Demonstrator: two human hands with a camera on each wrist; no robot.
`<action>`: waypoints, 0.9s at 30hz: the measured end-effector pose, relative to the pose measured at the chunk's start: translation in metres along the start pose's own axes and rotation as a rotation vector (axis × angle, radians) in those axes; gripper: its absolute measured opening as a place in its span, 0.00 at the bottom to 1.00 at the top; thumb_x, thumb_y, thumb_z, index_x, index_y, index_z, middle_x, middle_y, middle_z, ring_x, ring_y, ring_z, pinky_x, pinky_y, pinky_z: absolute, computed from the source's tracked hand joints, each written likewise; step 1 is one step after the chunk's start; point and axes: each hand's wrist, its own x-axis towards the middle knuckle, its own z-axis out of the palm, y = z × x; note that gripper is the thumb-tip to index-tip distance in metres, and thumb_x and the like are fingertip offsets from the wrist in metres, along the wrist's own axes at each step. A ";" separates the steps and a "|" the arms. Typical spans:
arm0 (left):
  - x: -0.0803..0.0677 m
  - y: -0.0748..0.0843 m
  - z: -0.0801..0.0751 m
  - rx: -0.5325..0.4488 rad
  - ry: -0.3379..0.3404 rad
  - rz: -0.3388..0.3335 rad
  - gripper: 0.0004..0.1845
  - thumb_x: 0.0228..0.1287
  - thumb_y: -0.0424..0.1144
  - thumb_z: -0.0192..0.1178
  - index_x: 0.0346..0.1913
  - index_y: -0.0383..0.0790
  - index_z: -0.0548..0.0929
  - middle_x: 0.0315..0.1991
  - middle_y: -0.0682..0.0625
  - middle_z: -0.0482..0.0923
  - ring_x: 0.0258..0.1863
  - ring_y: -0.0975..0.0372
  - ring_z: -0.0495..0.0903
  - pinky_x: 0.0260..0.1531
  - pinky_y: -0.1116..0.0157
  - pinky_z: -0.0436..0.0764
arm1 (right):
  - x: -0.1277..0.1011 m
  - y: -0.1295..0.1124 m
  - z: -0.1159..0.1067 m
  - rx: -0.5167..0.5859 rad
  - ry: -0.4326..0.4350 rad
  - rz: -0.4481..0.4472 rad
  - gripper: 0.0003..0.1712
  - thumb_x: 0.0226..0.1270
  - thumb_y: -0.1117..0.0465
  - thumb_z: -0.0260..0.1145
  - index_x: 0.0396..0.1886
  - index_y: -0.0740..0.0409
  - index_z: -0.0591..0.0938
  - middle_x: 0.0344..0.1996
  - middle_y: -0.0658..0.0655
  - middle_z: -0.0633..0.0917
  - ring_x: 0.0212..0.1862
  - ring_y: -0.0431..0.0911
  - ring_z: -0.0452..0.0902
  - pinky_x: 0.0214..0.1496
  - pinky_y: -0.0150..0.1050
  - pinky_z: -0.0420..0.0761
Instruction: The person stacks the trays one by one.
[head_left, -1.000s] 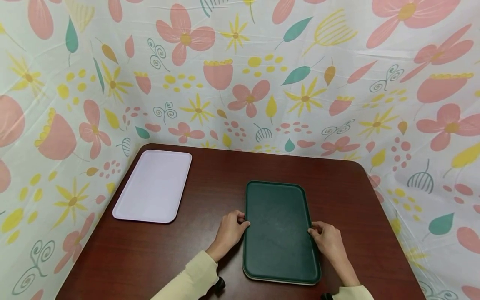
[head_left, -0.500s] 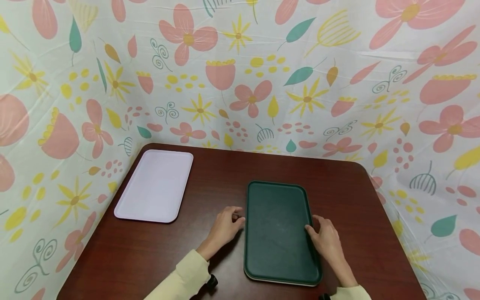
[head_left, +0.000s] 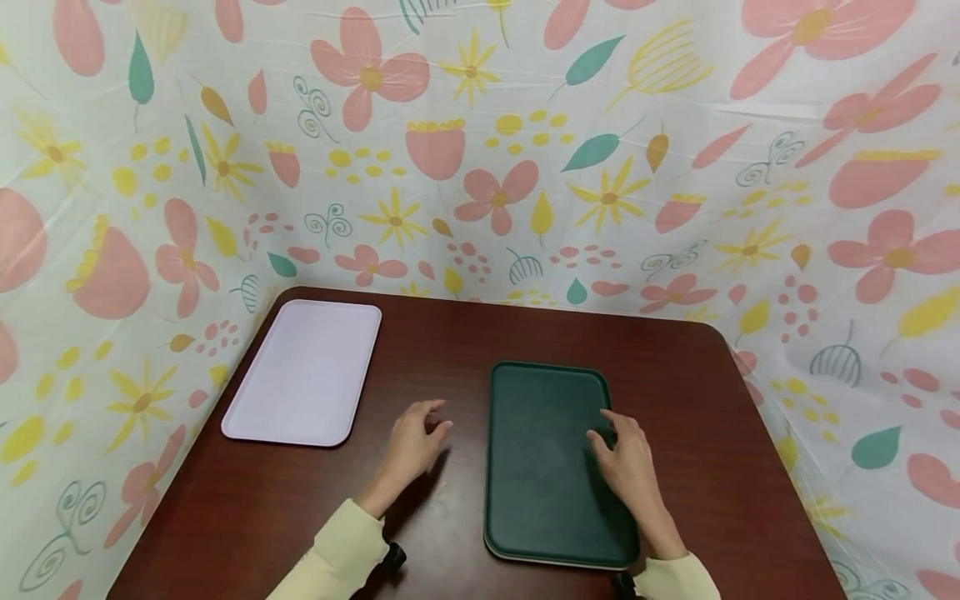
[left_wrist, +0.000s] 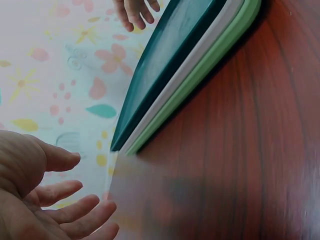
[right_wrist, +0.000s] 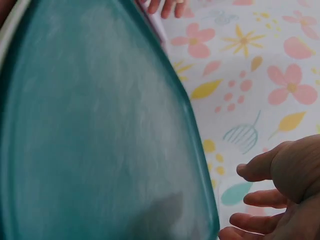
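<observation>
Meanwhile, a person's right hand hovers over the right side of a dark green tray, fingers loose and spread, grasping nothing, while the left hand hangs above the dark wood bench just left of the tray, fingers likewise released. The green tray tops a stack with a white tray and a light green tray beneath it, near the bench's front edge. A lilac tray lies well apart at the far left, beneath a floral backdrop.

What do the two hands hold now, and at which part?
Nothing: the left hand is open above the table; the right hand is open over the dark green tray.
</observation>
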 end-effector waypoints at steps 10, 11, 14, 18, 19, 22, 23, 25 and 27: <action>0.004 -0.020 -0.039 0.044 0.109 -0.014 0.19 0.67 0.32 0.69 0.59 0.31 0.84 0.56 0.35 0.81 0.53 0.42 0.82 0.52 0.44 0.79 | 0.012 -0.035 0.022 0.077 -0.008 -0.102 0.28 0.72 0.65 0.70 0.67 0.73 0.75 0.56 0.73 0.79 0.55 0.66 0.78 0.47 0.60 0.82; 0.005 -0.021 -0.043 0.043 0.118 -0.016 0.19 0.67 0.32 0.69 0.59 0.31 0.84 0.55 0.34 0.81 0.52 0.42 0.83 0.52 0.45 0.80 | 0.013 -0.038 0.024 0.084 -0.014 -0.107 0.29 0.72 0.65 0.70 0.67 0.73 0.75 0.56 0.73 0.79 0.54 0.66 0.78 0.47 0.60 0.82; 0.007 -0.027 -0.054 0.036 0.145 -0.021 0.20 0.67 0.32 0.69 0.60 0.30 0.83 0.54 0.33 0.81 0.50 0.43 0.84 0.51 0.46 0.82 | 0.015 -0.047 0.029 0.104 -0.035 -0.111 0.29 0.72 0.65 0.70 0.68 0.72 0.74 0.56 0.72 0.79 0.54 0.65 0.78 0.48 0.58 0.83; 0.009 -0.034 -0.070 0.014 0.181 -0.055 0.21 0.67 0.31 0.68 0.61 0.28 0.82 0.55 0.31 0.80 0.50 0.42 0.85 0.52 0.47 0.83 | 0.016 -0.060 0.036 0.136 -0.069 -0.114 0.30 0.73 0.64 0.69 0.69 0.72 0.73 0.58 0.71 0.79 0.56 0.64 0.77 0.50 0.58 0.82; 0.009 -0.036 -0.074 0.011 0.192 -0.059 0.21 0.67 0.30 0.68 0.61 0.27 0.82 0.56 0.31 0.80 0.50 0.42 0.85 0.52 0.47 0.82 | 0.016 -0.063 0.038 0.143 -0.079 -0.118 0.30 0.73 0.64 0.69 0.69 0.72 0.73 0.58 0.71 0.79 0.57 0.63 0.77 0.51 0.57 0.82; 0.009 -0.041 -0.085 0.008 0.225 -0.074 0.21 0.68 0.29 0.67 0.62 0.26 0.80 0.57 0.29 0.80 0.51 0.40 0.85 0.54 0.45 0.81 | 0.017 -0.075 0.043 0.166 -0.106 -0.130 0.29 0.73 0.63 0.69 0.69 0.70 0.74 0.59 0.70 0.80 0.57 0.63 0.78 0.52 0.57 0.83; 0.009 -0.042 -0.088 0.009 0.234 -0.080 0.21 0.68 0.28 0.66 0.62 0.25 0.80 0.58 0.29 0.79 0.51 0.39 0.84 0.54 0.44 0.80 | 0.017 -0.079 0.045 0.173 -0.115 -0.137 0.29 0.73 0.63 0.69 0.69 0.70 0.74 0.59 0.70 0.80 0.57 0.62 0.78 0.52 0.56 0.83; 0.009 -0.044 -0.096 0.014 0.255 -0.091 0.21 0.68 0.28 0.65 0.63 0.24 0.79 0.58 0.28 0.79 0.52 0.38 0.84 0.55 0.43 0.80 | 0.018 -0.087 0.049 0.180 -0.133 -0.153 0.29 0.73 0.63 0.69 0.69 0.68 0.75 0.59 0.68 0.80 0.57 0.62 0.78 0.52 0.55 0.83; 0.009 -0.046 -0.104 0.027 0.279 -0.098 0.21 0.69 0.27 0.65 0.62 0.24 0.79 0.58 0.27 0.78 0.52 0.37 0.83 0.55 0.43 0.80 | 0.018 -0.095 0.053 0.184 -0.155 -0.165 0.28 0.74 0.62 0.69 0.69 0.66 0.75 0.58 0.67 0.81 0.56 0.61 0.79 0.51 0.54 0.83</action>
